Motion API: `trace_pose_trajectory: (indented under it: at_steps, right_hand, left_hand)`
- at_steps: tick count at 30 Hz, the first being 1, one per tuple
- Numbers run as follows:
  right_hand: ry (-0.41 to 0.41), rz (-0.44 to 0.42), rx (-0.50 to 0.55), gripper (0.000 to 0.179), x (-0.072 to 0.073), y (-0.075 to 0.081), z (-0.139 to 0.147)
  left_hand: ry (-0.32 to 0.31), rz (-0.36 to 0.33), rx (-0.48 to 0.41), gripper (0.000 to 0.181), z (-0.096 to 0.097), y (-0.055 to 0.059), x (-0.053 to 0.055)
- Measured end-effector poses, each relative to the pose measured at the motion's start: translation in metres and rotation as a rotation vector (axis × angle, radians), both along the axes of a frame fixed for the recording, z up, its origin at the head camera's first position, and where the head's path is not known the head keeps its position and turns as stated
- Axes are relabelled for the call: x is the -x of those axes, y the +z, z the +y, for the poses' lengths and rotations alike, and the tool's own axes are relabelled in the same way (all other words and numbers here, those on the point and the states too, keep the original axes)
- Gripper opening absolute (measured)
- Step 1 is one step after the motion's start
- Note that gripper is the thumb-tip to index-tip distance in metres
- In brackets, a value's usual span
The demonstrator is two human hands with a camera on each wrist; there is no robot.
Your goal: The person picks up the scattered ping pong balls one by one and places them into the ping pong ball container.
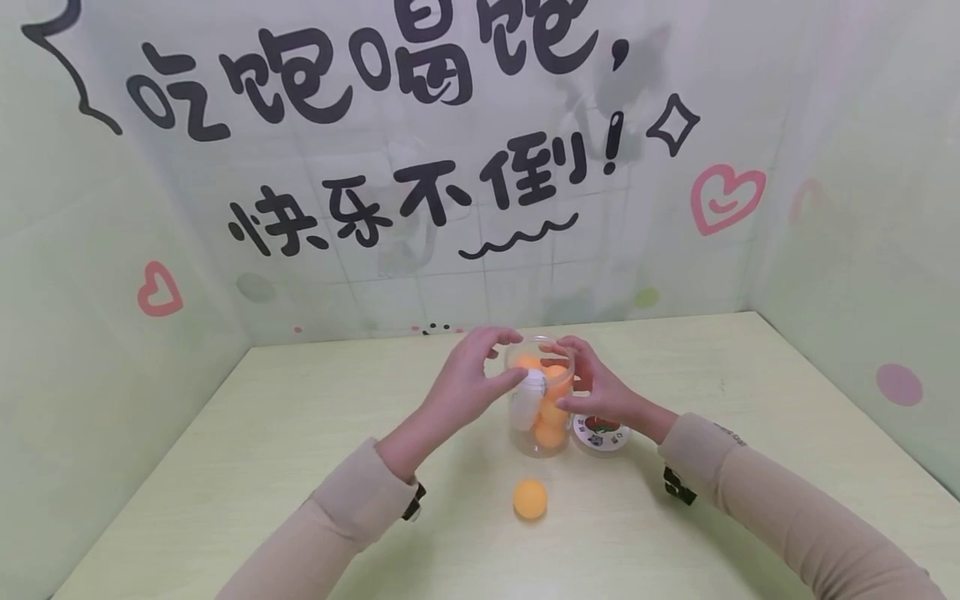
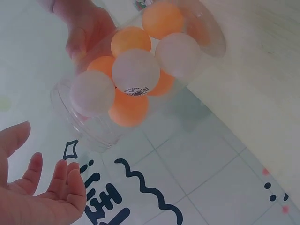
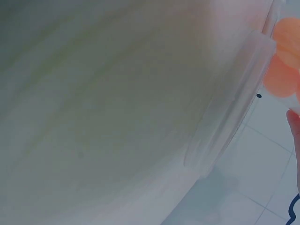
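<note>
A clear plastic jar [image 1: 538,451] stands upright on the table, holding several orange and white ping-pong balls. My right hand [image 1: 600,387] grips its right side near the top, with thumb in front and fingers behind. On the other side, my left hand [image 1: 474,375] is beside the rim. The left wrist view shows that left hand [image 2: 44,187] with loosely bent fingers, apart from the jar [image 2: 105,136]. An orange ping-pong ball [image 1: 530,499] lies on the table in front of the jar. The right wrist view catches only some orange balls [image 3: 281,77] at its edge.
A round white lid [image 1: 600,438] with a printed picture lies right of the jar, partly under my right hand. The pale wooden table [image 1: 337,400] is bordered by walls covered in clear printed sheeting [image 1: 420,292].
</note>
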State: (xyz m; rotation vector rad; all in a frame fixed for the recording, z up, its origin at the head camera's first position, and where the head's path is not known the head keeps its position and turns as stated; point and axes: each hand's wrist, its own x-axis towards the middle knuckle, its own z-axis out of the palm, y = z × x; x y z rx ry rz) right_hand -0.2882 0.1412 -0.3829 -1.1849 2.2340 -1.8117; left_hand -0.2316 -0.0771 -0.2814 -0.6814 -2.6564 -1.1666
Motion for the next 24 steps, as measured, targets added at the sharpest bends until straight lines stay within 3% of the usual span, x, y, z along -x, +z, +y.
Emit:
trace_pose_trajectory:
  at_steps: [13, 24]
  right_hand:
    - [0.008, 0.002, 0.019, 0.071, -0.004, 0.001, -0.003]
    - [0.016, 0.020, 0.028, 0.069, -0.005, 0.000, -0.004]
  left_hand:
    - [-0.033, -0.060, 0.010, 0.035, -0.008, -0.012, -0.022]
    - [-0.167, -0.087, 0.081, 0.033, -0.011, -0.035, -0.040]
